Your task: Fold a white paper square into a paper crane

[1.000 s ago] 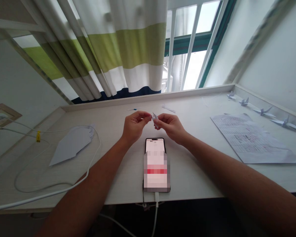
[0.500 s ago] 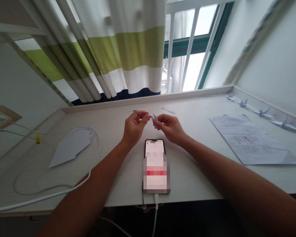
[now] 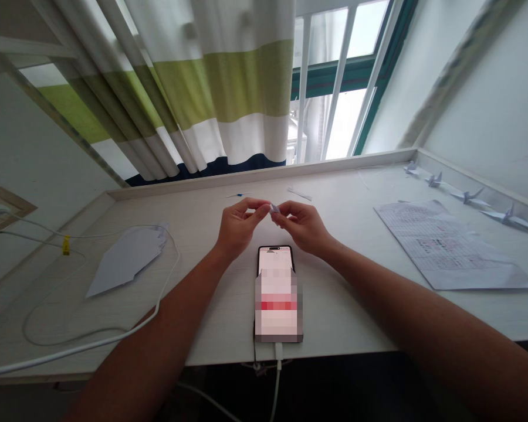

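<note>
Between both hands, above the middle of the desk, is a small piece of folded white paper. My right hand pinches it from the right between thumb and fingers. From the left, the thumb and fingertips of my left hand close on its tip. Fingers cover most of the folded paper, so its full shape is hidden. Just below the hands, a phone lies face up with its screen lit and a white cable plugged into its lower end.
Several folded paper cranes line the right edge. Written sheets lie at right, a paper stack at left. A white cable crosses the left side over my forearm. A thin paper strip lies behind the hands.
My left fingertips have moved right and closed on the tip of the folded paper, where a small gap showed before. The right hand keeps its grip. The view has shifted slightly.
</note>
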Demonstrator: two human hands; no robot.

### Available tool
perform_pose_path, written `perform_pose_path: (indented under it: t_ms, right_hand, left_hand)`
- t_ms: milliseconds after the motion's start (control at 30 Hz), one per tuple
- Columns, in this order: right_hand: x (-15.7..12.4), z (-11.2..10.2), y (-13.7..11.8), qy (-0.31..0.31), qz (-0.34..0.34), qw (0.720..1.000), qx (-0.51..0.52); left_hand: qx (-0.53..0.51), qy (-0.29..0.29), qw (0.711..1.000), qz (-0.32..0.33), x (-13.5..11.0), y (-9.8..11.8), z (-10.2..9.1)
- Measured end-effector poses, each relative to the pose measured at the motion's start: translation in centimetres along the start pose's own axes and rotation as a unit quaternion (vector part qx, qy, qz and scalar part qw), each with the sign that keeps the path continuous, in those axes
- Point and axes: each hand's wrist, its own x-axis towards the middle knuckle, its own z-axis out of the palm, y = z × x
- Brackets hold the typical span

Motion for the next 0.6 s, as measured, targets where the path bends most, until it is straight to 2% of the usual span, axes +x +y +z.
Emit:
perform_pose_path:
  t_ms: [300, 500, 600]
  right_hand:
    - [0.00, 0.06, 0.07, 0.009, 0.009, 1.000, 0.017]
    - [-0.05, 0.23, -0.02, 0.010, 0.017, 1.000, 0.022]
    - [0.00, 0.15, 0.01, 0.008, 0.024, 0.999, 0.022]
  left_hand:
    - [-0.033, -0.008, 0.999, 0.009, -0.08, -0.17, 0.18]
    - [0.012, 0.014, 1.000, 0.020, 0.01, -0.30, 0.08]
    - [0.020, 0.016, 1.000, 0.003, -0.05, -0.01, 0.01]
